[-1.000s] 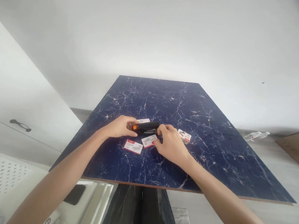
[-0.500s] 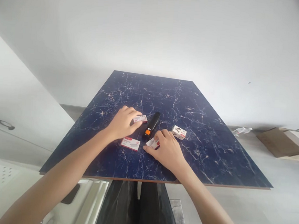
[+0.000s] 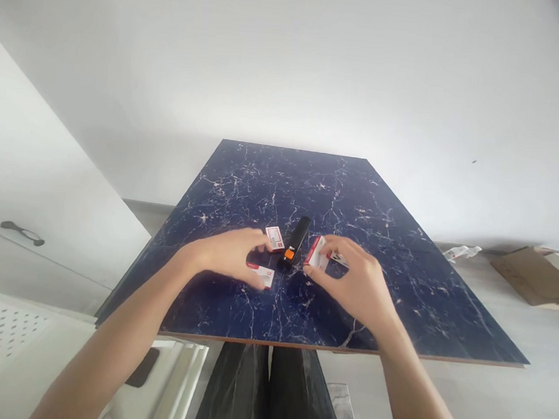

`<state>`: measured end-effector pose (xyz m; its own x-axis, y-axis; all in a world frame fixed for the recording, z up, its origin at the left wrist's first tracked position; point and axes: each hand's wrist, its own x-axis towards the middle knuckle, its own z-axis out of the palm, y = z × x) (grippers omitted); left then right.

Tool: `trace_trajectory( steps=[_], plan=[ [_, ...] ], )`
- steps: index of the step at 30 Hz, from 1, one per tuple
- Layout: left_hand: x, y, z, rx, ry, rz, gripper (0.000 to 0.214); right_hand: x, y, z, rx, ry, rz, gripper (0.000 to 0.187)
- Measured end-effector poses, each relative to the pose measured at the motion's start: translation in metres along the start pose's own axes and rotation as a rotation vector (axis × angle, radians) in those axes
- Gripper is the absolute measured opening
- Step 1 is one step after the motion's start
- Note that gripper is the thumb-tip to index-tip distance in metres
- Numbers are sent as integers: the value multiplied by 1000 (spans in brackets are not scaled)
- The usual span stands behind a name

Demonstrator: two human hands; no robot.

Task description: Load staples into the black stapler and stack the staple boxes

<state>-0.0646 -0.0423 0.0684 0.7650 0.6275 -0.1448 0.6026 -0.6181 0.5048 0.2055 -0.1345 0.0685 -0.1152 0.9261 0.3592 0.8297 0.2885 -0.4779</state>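
Note:
My right hand [image 3: 352, 267] pinches a small white-and-red box [image 3: 316, 254] between thumb and fingers, tilted up on the right of the black stapler. Behind those fingers another white box [image 3: 339, 259] with a dark picture is mostly hidden. The black stapler [image 3: 298, 237], with an orange part near its front end, lies slantwise in the middle. To its left, my left hand [image 3: 232, 255] is open, thumb and fingers apart. Its thumb is at the near red-and-white box [image 3: 263, 277], and its fingertips are beside the farther red-and-white box [image 3: 274, 238].
The dark blue marbled tabletop [image 3: 286, 184] reaches back to a white wall. At left stands a white cabinet door with a dark handle [image 3: 22, 233]. A cardboard box [image 3: 540, 275] and a crumpled clear plastic piece [image 3: 460, 252] lie on the floor at right.
My right hand has picked up its box and carried it right, tilting it up. My left hand has let go of the farther box, which now lies turned, and come nearer the front box.

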Motion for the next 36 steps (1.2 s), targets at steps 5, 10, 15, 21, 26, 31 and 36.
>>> trace_trajectory(
  steps=[5, 10, 15, 21, 26, 31, 36],
  plan=[
    [-10, 2, -9, -2, -141, -72, 35, 65, -16, 4, -40, -190, -298, 23],
    [-5, -13, -22, -51, 238, -272, 48, 129, -25, 41, -268, -669, -323, 33],
    [20, -21, 1, 62, 413, -418, 46, 138, -28, 54, -355, -811, -235, 41],
    [33, -4, 22, 31, 449, -410, 47, 119, -27, 21, -224, -769, -325, 52],
    [26, 6, 20, 13, 401, -253, 61, 85, 24, -36, -136, -358, -139, 39],
    [17, -9, 12, -40, 236, 34, 75, 47, 81, -49, -139, -600, 6, 55],
    [17, -17, 14, -153, 87, 30, 89, 41, 97, -38, -61, -672, 32, 51]
  ],
)
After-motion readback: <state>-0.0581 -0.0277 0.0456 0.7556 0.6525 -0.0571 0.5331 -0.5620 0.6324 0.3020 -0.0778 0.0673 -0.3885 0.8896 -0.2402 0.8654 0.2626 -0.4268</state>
